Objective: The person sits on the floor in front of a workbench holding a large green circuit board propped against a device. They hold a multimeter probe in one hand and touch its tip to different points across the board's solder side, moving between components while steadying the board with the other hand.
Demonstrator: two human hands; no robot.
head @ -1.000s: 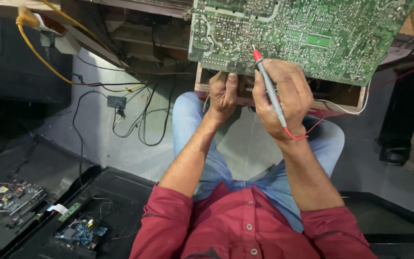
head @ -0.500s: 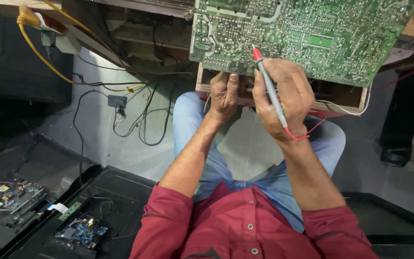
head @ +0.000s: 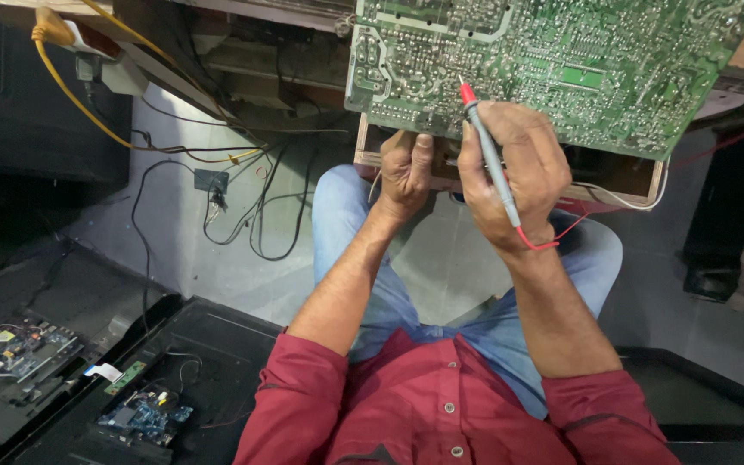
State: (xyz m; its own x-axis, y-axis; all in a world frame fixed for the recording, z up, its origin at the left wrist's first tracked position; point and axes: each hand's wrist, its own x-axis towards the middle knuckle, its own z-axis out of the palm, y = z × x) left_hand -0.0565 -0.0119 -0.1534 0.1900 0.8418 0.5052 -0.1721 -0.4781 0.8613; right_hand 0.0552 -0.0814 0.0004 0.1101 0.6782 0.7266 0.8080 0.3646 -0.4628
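Note:
A large green circuit board (head: 561,60) with many solder points stands tilted at the top of the head view. My right hand (head: 523,181) grips a grey test probe with a red tip (head: 486,146); the tip touches the board's lower edge area. A red wire runs from the probe's rear end past my wrist. My left hand (head: 404,172) is closed on the board's lower edge, thumb up against it. Whether it also holds something small is hidden.
A wooden frame (head: 622,185) sits under the board. Loose black wires (head: 251,207) and a yellow cable (head: 88,103) lie on the floor at left. Small circuit boards (head: 144,418) rest on black panels at lower left. A dark object (head: 716,258) stands at right.

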